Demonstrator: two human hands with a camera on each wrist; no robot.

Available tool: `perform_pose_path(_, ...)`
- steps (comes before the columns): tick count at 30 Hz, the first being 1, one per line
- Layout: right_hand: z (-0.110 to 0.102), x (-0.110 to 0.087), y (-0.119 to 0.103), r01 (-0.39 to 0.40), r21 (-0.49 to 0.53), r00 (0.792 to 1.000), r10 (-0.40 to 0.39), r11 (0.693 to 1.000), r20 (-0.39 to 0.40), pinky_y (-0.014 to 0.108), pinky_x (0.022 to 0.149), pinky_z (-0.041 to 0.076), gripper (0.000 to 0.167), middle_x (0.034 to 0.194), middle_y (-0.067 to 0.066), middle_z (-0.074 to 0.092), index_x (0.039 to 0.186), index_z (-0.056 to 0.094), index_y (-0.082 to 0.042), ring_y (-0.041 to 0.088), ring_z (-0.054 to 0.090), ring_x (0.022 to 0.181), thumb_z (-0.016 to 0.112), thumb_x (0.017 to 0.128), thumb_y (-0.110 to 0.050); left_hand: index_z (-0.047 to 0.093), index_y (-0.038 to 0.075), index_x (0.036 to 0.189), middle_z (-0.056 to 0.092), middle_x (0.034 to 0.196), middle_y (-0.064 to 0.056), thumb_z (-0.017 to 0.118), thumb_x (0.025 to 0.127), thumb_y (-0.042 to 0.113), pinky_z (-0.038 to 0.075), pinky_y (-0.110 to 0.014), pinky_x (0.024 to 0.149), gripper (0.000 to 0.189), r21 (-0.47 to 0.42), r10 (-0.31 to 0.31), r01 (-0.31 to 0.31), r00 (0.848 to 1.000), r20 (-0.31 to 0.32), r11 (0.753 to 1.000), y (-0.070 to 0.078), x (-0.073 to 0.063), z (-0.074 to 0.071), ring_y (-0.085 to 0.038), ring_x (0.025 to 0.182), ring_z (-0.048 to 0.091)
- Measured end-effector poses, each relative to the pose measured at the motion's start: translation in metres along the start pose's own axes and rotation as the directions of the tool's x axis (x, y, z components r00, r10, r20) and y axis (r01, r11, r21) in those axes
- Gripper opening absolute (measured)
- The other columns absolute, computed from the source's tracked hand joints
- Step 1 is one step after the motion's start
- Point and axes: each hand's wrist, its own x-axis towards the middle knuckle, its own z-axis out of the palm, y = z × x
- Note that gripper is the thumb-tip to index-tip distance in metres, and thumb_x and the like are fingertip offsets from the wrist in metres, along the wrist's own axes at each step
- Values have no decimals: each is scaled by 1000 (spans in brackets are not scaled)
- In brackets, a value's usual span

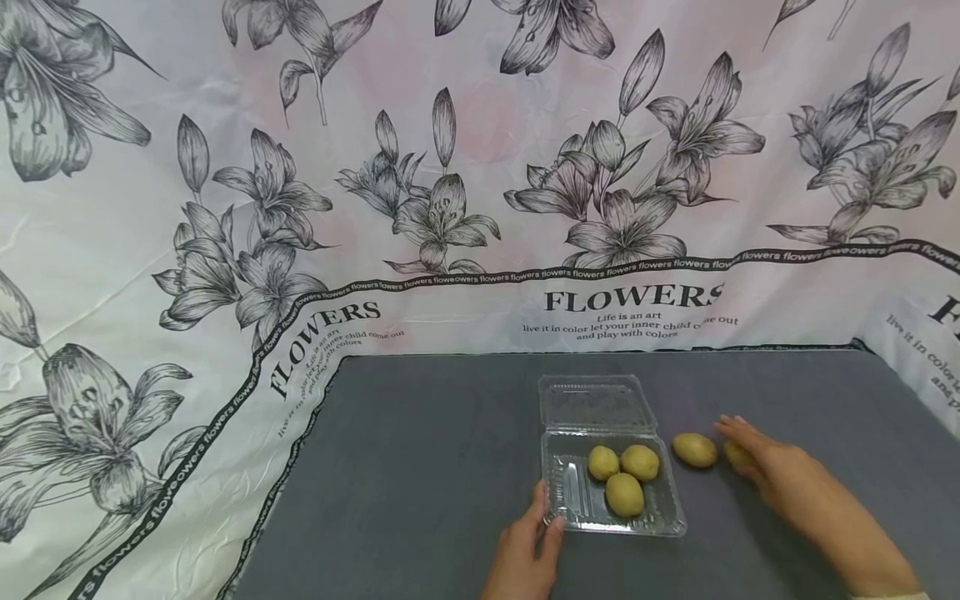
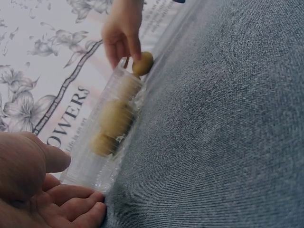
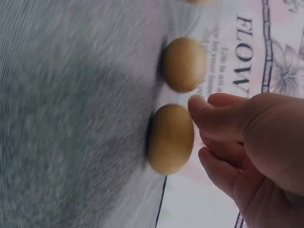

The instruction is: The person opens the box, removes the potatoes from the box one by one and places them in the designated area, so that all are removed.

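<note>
A clear plastic clamshell container (image 1: 566, 527) lies on the grey table with its lid (image 1: 596, 404) folded back. Three yellowish potatoes (image 1: 625, 495) sit in its base, toward the right. At the front left corner, my left hand (image 1: 525, 546) grips the container's edge between thumb and fingers, as the left wrist view (image 2: 52, 185) also shows. To the right of the container lies a loose potato (image 1: 694, 450). Another potato (image 3: 171, 139) is beside it, partly hidden under my right hand (image 1: 787, 479) in the head view. The right thumb and loosely bent fingers are right at its side.
Grey cloth covers the table (image 1: 420, 458), reaching well to the left of the container. Behind and along the sides hangs a white sheet (image 1: 465, 312) printed with lilies and lettering, meeting the table's back edge.
</note>
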Motion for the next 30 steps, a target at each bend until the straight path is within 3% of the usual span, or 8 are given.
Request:
perform_pose_path(5,-3,5,-11,35,1,999,-35,999,-15,57,87,58,67,136,21,69,137,65,-8,41,69,116,89,75,1,36,-13,157,45,158,-26,59,110,26,44,-48,114,65,14,-14,14,1000,-3,1000,2,0,0,-35,142,51)
perform_pose_path(9,-3,9,-19,47,-8,997,-48,999,-67,26,108,50,65,134,16,72,134,68,-11,34,70,118,92,74,-3,37,-11,157,46,157,-24,60,110,27,44,-48,114,65,34,-18,18,1000,-13,999,2,0,0,-34,141,52)
perform_pose_path(12,-4,11,-25,49,25,996,-47,998,-78,30,106,53,62,133,17,72,133,69,-11,39,71,114,91,75,-4,37,-11,157,47,157,-24,60,110,27,44,-48,114,65,38,-14,15,1000,-16,999,2,0,0,-34,141,52)
perform_pose_path(15,-3,12,-31,56,38,996,-53,998,-69,59,86,58,63,133,18,72,134,68,-11,42,72,110,91,76,-5,38,-12,156,47,157,-25,61,110,26,44,-47,114,64,29,-4,4,1000,-19,1000,1,0,0,-35,142,51)
perform_pose_path(16,-3,12,-33,64,41,996,-61,997,-72,59,85,58,64,132,18,72,134,68,-11,42,72,109,92,75,-5,38,-12,156,47,156,-25,61,110,25,44,-48,114,64,25,2,-2,1000,-20,1000,1,0,1,-35,142,51)
perform_pose_path(24,-3,18,-47,153,34,984,-149,988,-100,31,80,62,72,133,16,72,138,66,-10,29,77,96,93,71,-1,39,-12,156,48,155,-25,61,109,25,45,-46,114,64,33,28,-27,999,-30,999,-3,-1,2,-34,140,52)
perform_pose_path(27,-5,20,-55,162,54,985,-158,985,-74,32,80,63,70,136,17,70,140,65,-7,30,77,102,92,75,-4,39,-12,156,49,155,-25,61,109,25,45,-45,115,63,35,33,-32,999,-38,999,-3,-1,2,-33,140,52)
perform_pose_path(30,-5,23,-62,194,82,980,-188,978,-73,19,89,58,68,138,18,69,141,65,-7,32,75,109,91,77,-7,39,-12,156,48,155,-25,61,109,25,44,-45,115,64,29,27,-26,999,-35,999,-3,-1,2,-33,141,52)
